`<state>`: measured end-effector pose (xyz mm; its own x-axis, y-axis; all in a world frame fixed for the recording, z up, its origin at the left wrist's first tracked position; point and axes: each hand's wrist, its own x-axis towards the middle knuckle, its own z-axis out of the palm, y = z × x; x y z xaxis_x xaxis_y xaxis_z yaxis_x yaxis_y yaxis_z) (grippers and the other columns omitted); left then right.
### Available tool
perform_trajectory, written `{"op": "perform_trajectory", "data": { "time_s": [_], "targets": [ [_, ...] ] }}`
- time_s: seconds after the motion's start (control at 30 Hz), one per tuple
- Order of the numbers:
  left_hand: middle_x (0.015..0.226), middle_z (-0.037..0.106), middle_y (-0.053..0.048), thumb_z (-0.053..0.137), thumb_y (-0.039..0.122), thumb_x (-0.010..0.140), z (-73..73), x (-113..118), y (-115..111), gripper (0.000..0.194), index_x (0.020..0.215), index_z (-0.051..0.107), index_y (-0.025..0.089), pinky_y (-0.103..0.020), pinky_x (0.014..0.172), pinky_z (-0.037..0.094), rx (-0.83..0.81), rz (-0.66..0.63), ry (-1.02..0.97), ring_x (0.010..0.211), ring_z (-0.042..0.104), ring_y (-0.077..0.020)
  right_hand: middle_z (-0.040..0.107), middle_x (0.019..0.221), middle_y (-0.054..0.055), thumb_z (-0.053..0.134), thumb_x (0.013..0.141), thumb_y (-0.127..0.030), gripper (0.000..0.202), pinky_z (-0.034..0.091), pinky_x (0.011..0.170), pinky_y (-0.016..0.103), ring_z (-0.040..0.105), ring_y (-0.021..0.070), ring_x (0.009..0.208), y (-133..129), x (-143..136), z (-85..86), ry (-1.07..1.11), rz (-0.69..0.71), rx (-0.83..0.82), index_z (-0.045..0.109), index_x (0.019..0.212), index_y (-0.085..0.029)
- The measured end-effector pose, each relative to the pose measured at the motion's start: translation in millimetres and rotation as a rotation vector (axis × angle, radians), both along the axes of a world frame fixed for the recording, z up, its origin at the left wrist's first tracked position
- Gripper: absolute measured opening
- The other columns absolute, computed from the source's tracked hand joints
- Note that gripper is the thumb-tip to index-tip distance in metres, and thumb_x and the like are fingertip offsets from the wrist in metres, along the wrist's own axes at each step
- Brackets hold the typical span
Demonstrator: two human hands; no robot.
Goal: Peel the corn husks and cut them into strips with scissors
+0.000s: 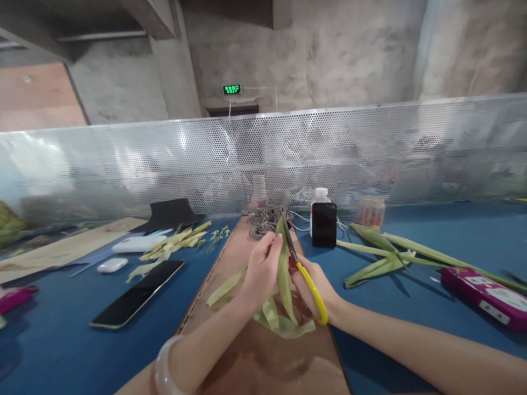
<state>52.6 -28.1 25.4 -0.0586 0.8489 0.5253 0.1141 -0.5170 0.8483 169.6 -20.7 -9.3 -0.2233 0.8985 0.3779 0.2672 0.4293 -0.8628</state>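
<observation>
My left hand (262, 269) pinches a long green corn husk leaf (283, 277) upright over the middle of a brown cardboard strip (259, 367). My right hand (315, 280) is closed around yellow-handled scissors (312, 288). Their dark blades point up and away, along the right edge of the leaf; whether they touch it I cannot tell. Beneath my hands, pale cut husk pieces (288, 327) lie on the cardboard. Part of my right fingers is hidden behind the scissors' handle.
Left on the blue table are a black phone (138, 293), a white earphone case (112, 265) and husk strips (181, 243). Right are a standing black phone (324, 225), a bottle (321, 193), long husk leaves (379, 266) and a purple packet (481, 296). Grey cord (267, 219) lies ahead, before a perforated metal panel (197, 164).
</observation>
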Motion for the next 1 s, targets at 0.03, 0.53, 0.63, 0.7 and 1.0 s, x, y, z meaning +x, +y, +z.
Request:
{"op": "perform_trajectory", "data": {
  "time_s": [0.03, 0.53, 0.63, 0.7, 1.0],
  "targets": [
    [0.058, 0.036, 0.005, 0.040, 0.038, 0.083, 0.4, 0, 0, 0.028, 0.063, 0.039, 0.019, -0.022, 0.050, 0.030, -0.001, 0.000, 0.003, 0.052, 0.035, -0.0098, 0.050, 0.055, -0.002, 0.040, 0.066, -0.013, 0.011, 0.034, 0.046, 0.020, 0.046, 0.0125, 0.053, 0, 0, 0.4, -0.013, -0.010, 0.010, 0.050, 0.069, -0.017],
    [0.060, 0.038, 0.004, 0.038, 0.036, 0.084, 4.9, 1, 1, 0.027, 0.064, 0.040, 0.018, -0.022, 0.053, 0.031, -0.007, 0.016, 0.037, 0.055, 0.036, -0.0103, 0.047, 0.053, -0.004, 0.039, 0.064, -0.010, 0.013, 0.033, 0.045, 0.018, 0.043, 0.0107, 0.053, 4, 3, 4.9, -0.048, 0.019, 0.010, 0.048, 0.071, -0.017],
    [0.060, 0.040, 0.004, 0.037, 0.035, 0.084, 7.0, 1, -2, 0.026, 0.065, 0.042, 0.019, -0.022, 0.055, 0.032, 0.001, 0.039, 0.072, 0.056, 0.038, -0.0110, 0.051, 0.059, -0.002, 0.040, 0.064, -0.010, 0.013, 0.036, 0.050, 0.019, 0.046, 0.0119, 0.058, 4, 5, 6.8, -0.061, 0.022, 0.044, 0.049, 0.071, -0.016],
    [0.059, 0.039, 0.004, 0.036, 0.034, 0.085, 7.8, 1, -3, 0.026, 0.066, 0.043, 0.019, -0.022, 0.057, 0.033, 0.008, 0.041, 0.084, 0.059, 0.040, -0.0118, 0.050, 0.059, -0.003, 0.041, 0.064, -0.011, 0.013, 0.036, 0.050, 0.020, 0.045, 0.0117, 0.058, 4, 6, 8.3, -0.075, 0.023, 0.065, 0.050, 0.072, -0.016],
    [0.058, 0.040, 0.004, 0.038, 0.034, 0.084, 7.4, 1, -8, 0.027, 0.062, 0.041, 0.019, -0.022, 0.055, 0.032, 0.041, 0.078, 0.064, 0.057, 0.040, -0.0113, 0.044, 0.050, -0.006, 0.042, 0.065, -0.014, 0.013, 0.033, 0.046, 0.019, 0.041, 0.0093, 0.047, 0, 6, 11.5, -0.052, 0.052, -0.039, 0.051, 0.073, -0.017]
  ]
}}
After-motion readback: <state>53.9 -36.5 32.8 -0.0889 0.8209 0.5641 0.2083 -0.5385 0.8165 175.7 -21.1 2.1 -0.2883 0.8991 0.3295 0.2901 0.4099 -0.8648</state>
